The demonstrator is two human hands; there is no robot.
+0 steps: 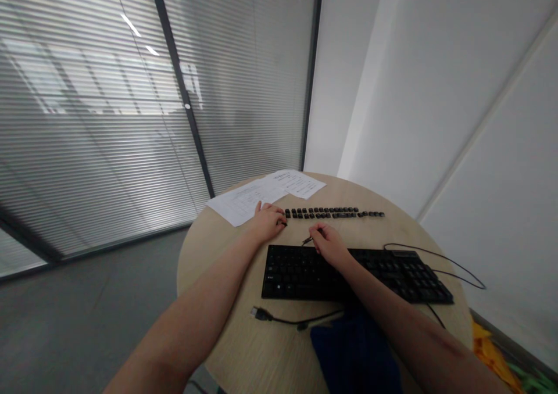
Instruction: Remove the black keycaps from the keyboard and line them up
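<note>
A black keyboard [288, 272] lies on the round table, with keys gone from part of its upper left area. My right hand [329, 244] is closed above its back edge, holding a small thin dark tool [307, 240] whose tip points left and down; its exact kind is unclear. Farther left, the fingers of my left hand [269, 222] are curled down at the tabletop around a small black keycap [283, 224]. Just beyond that hand, removed black keycaps [322, 215] stand in two rows.
Printed papers [248, 199] lie at the table's back left. In front of the keyboard are a USB plug with its cable [261, 314] and a dark blue cloth [355, 353]. More cable [457, 263] loops over the right edge of the wooden table [196, 266].
</note>
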